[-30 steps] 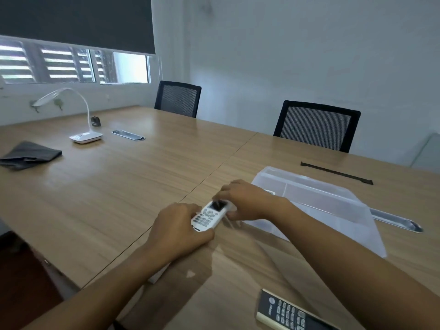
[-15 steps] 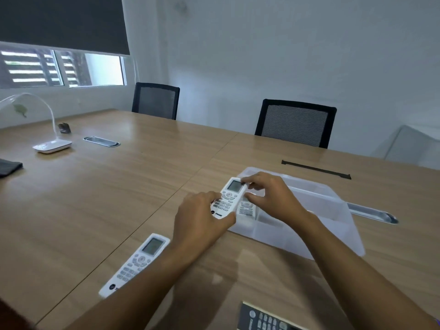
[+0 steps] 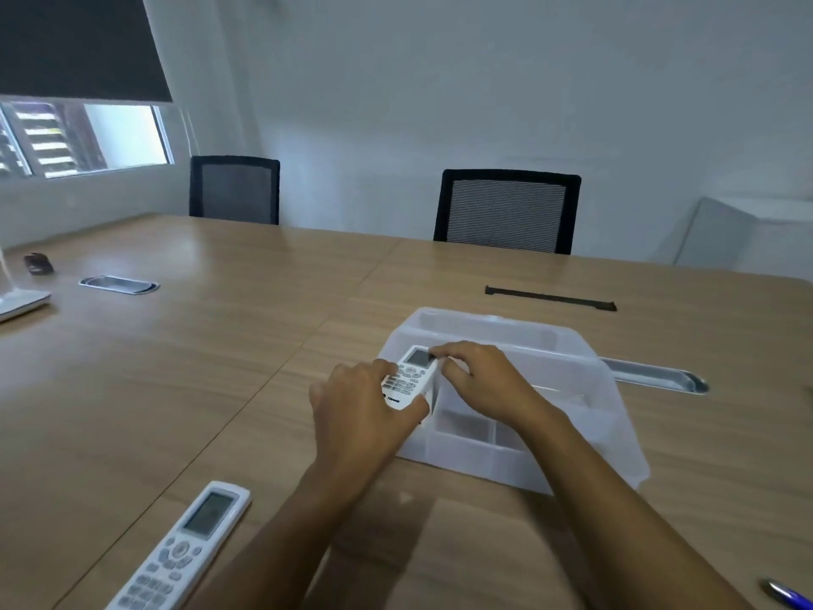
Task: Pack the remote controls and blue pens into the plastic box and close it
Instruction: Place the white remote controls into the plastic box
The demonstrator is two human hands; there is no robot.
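Both hands, left hand (image 3: 358, 411) & right hand (image 3: 479, 385), gripped a small remote (image 3: 409, 377) over the open box (image 3: 585, 398) w/ nothing visibly packed; long remote (image 3: 184, 552) & pen (image 3: 787, 594) lay on table (image 3: 176, 367).

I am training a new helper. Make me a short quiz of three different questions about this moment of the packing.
1. True or false: both hands, left and right, are on the small white remote.
2. Multiple choice: where is the small white remote? A) flat on the table far from the box; B) at the left end of the plastic box, over its rim; C) on a chair.
3. Short answer: which task items lie loose on the table?

Key
1. True.
2. B.
3. The long white remote near the left forearm, and a blue pen at the lower right edge of the view.
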